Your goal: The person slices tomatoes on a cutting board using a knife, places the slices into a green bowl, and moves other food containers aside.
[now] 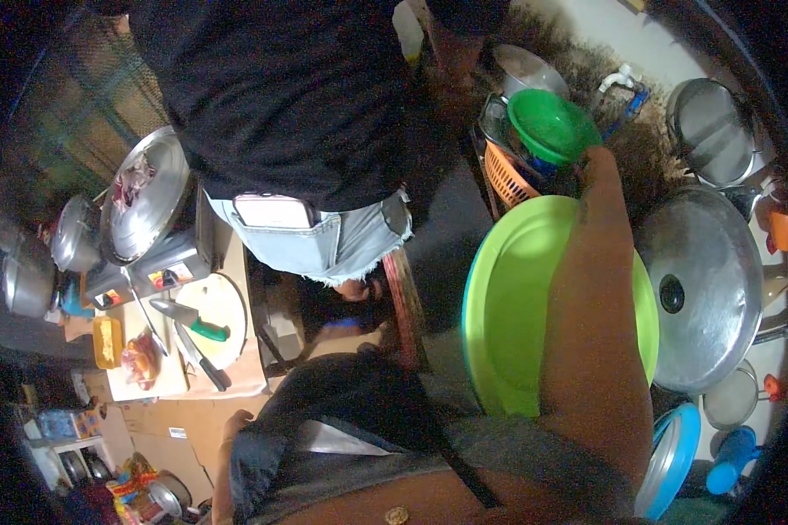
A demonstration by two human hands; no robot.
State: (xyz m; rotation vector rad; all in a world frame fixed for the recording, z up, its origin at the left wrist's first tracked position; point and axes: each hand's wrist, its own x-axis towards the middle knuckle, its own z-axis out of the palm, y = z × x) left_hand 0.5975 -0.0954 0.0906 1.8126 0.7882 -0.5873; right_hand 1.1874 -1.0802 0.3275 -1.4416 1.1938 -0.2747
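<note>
My right arm stretches over a large lime-green basin. At its far end, my right hand point(594, 162) grips the rim of a green plastic bowl point(551, 125); most of its fingers are hidden. The bowl is tilted above an orange plastic basket point(509, 177). The lime-green basin point(515, 295) stands below it, with a big metal lid point(709, 289) behind my forearm. My left hand point(238, 420) hangs low beside my dark shorts, near the cardboard-covered table edge. Nothing is seen in it, and its fingers are only partly visible.
Another person in a dark shirt point(276, 98) stands close in front. On the table at left are a green-handled knife point(207, 328), a black-handled knife point(207, 367), a round board point(226, 295), bagged meat point(141, 357) and a metal lid point(148, 216). A tap point(620, 80) is on the wall.
</note>
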